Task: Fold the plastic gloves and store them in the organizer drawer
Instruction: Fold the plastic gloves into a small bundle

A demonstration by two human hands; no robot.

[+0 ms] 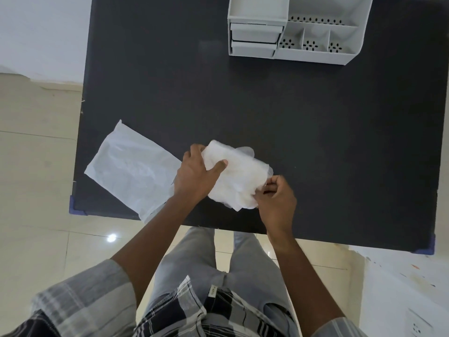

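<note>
Both hands are on the bundle here. The left hand wraps over the left side of a crumpled wad of thin translucent white plastic gloves, thumb pressed on top and fingers curled round the far edge, so that grip is closed on the wad. The right hand sits at the wad's near right corner, fingertips pinched together on a bit of the plastic edge, closed on it as well. The gloves are in the near middle of the dark matte bench; can't tell whether they rest on it or are lifted slightly off.

Just left of the left hand lies a flat translucent white plastic bag, angled, with its near corner hanging past the bench edge. Part of it is hidden under the left forearm.

The white plastic desktop organizer stands at the far edge of the bench, well apart from the hands. It has two small stacked drawers on its left side, both look pushed in, and open perforated compartments on its right. The person wears a plaid shirt and grey trousers, standing on pale floor tiles.
</note>
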